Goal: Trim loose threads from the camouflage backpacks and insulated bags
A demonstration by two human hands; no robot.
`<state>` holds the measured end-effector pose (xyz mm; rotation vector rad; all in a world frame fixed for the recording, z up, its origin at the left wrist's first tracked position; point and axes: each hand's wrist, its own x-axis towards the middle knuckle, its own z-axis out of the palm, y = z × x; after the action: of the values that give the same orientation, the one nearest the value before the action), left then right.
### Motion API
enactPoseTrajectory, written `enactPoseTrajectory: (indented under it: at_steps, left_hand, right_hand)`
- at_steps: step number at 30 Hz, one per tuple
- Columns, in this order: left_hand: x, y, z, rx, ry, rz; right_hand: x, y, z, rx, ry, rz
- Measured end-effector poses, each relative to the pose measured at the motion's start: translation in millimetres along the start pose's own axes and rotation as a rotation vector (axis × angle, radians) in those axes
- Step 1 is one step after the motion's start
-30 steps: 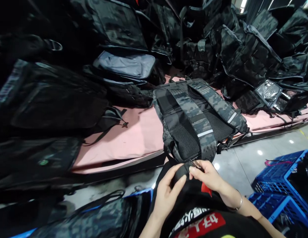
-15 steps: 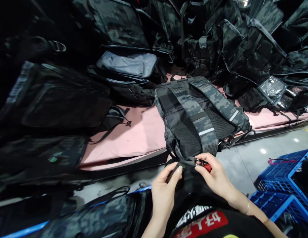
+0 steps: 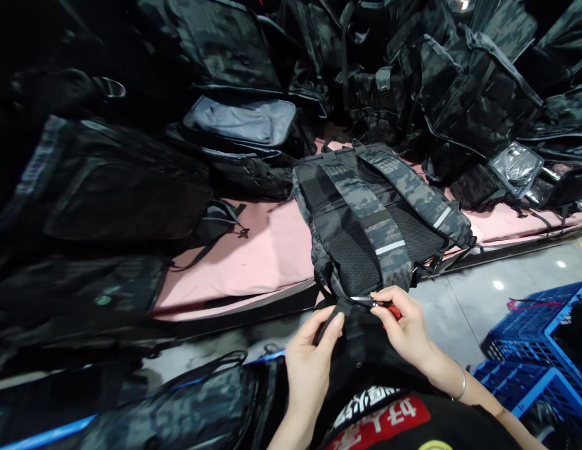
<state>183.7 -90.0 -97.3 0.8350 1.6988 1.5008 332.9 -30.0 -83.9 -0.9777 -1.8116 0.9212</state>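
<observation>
A dark camouflage backpack (image 3: 379, 215) lies on the pink table (image 3: 253, 256), its two shoulder straps facing up and its lower end toward me. My left hand (image 3: 314, 350) pinches a black strap (image 3: 341, 307) at the pack's near lower corner. In my right hand (image 3: 407, 325), just to the right, is a small tool with a red part (image 3: 394, 310); its dark tip is close to the strap. Fingers partly cover the tool, and its exact kind cannot be made out.
Several dark bags, some open, crowd the table's back and left side. A clear plastic packet (image 3: 516, 169) lies at the right. Blue crates (image 3: 529, 325) stand on the floor at the right. Another camouflage bag (image 3: 178, 412) is at the lower left.
My right hand has shifted slightly to the right with the red tool. The strap near its tip looks different, with a light glint on it. My left hand has hardly moved.
</observation>
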Motion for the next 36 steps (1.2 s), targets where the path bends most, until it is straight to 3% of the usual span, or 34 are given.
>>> enactPoseTrajectory:
  at_steps: [4, 8, 13, 16, 20, 25, 31, 36]
  left_hand:
    - [-0.2, 0.1, 3.4, -0.054, -0.018, -0.019]
    - [-2.5, 4.1, 4.1, -0.13, -0.023, -0.066]
    - [2.8, 11.9, 3.2, -0.592, -0.15, -0.407]
    - [7.5, 10.8, 5.5, -0.92, -0.25, -0.6]
    - [8.1, 6.6, 10.3, -1.142, -0.233, -0.771]
    - [2.1, 11.4, 14.6, -1.156, -0.234, -0.793]
    - [-3.5, 17.8, 17.7, -1.049, -0.232, -0.704]
    - [-0.6, 16.1, 16.2, -1.064, -0.229, -0.704]
  right_hand:
    - [1.9, -4.7, 2.2, -0.014, -0.075, -0.028]
    - [3.6, -3.5, 4.2, -0.013, -0.041, -0.074]
    - [-0.1, 5.8, 3.1, 0.031, 0.062, -0.006]
    - [-2.8, 9.0, 4.2, 0.028, 0.039, -0.039]
    - [-4.0, 8.6, 6.8, 0.017, -0.006, -0.121]
    - [-0.7, 4.1, 7.2, -0.002, -0.017, -0.177]
    - [-0.1, 3.0, 6.0, -0.048, 0.022, -0.221]
    - [-2.7, 5.8, 5.2, -0.039, 0.067, -0.182]
